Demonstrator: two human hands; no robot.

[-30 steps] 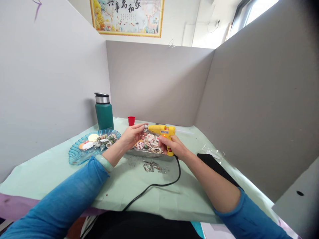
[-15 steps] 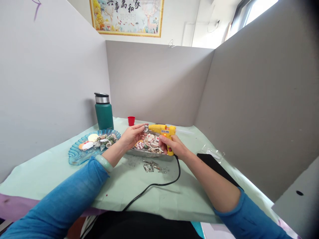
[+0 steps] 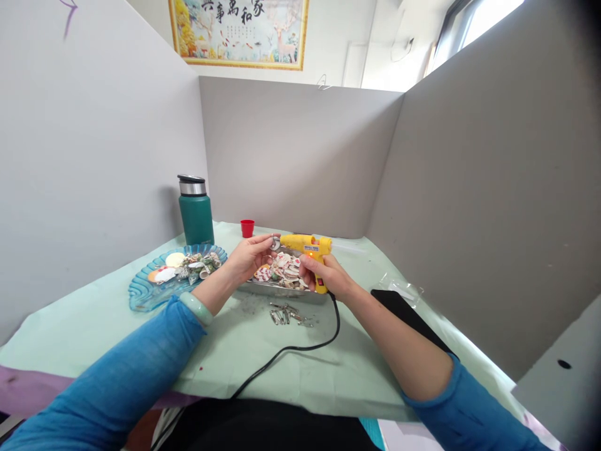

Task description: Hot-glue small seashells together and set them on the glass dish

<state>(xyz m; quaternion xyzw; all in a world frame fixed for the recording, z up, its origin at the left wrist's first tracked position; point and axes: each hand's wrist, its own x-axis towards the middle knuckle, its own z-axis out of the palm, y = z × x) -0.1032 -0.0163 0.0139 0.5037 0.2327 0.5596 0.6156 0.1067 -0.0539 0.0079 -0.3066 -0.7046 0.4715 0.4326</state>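
Observation:
Wrapped round the grip of a yellow glue gun [image 3: 300, 242] is my right hand [image 3: 326, 274]. The gun's nozzle points left and meets a small greyish piece [image 3: 276, 243], pinched in the fingertips of my left hand [image 3: 251, 255]; what exactly the piece is cannot be made out. Below both hands sits a metal tray [image 3: 277, 289] with many shells [image 3: 287, 270] in it. Several small metal pins [image 3: 285, 314] lie on the table in front of the tray. The gun's black cord [image 3: 300, 348] curves toward the table's front edge.
On the left, a blue shell-shaped dish [image 3: 143, 294] holds more shells, with a green bottle [image 3: 196, 218] behind it. A red cup [image 3: 247, 228] stands behind the tray. To the right lie a black flat object [image 3: 408, 318] and clear plastic [image 3: 404, 288]. Grey panels surround the table.

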